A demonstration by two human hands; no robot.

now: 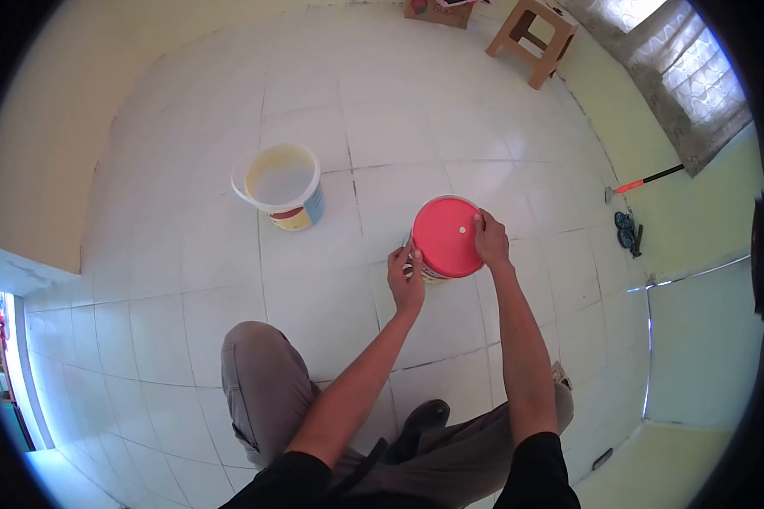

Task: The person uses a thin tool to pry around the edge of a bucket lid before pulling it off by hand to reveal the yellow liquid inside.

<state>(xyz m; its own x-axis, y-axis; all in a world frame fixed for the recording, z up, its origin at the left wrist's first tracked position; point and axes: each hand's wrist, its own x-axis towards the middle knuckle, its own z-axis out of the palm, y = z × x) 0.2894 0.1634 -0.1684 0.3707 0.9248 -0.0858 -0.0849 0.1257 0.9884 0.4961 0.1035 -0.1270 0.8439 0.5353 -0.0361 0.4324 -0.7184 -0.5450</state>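
A paint bucket point(435, 277) with a red lid point(446, 242) on top stands on the tiled floor before me. The lid is round and carries a small pale spot near its right side. My left hand point(407, 278) is closed at the bucket's left side, its fingers at the rim just under the lid's edge. Whether a small tool is in those fingers I cannot make out. My right hand point(491, 241) grips the lid's right edge, thumb on top. To the left stands an uncovered white bucket point(290, 208) with a yellow-stained inner wall and a coloured label.
A brown plastic stool point(536, 38) and a cardboard box point(438, 12) are at the far side. By the right wall lie a red-and-black handled tool point(645, 181) and dark footwear point(626, 233). A small dark object point(602, 459) is at lower right.
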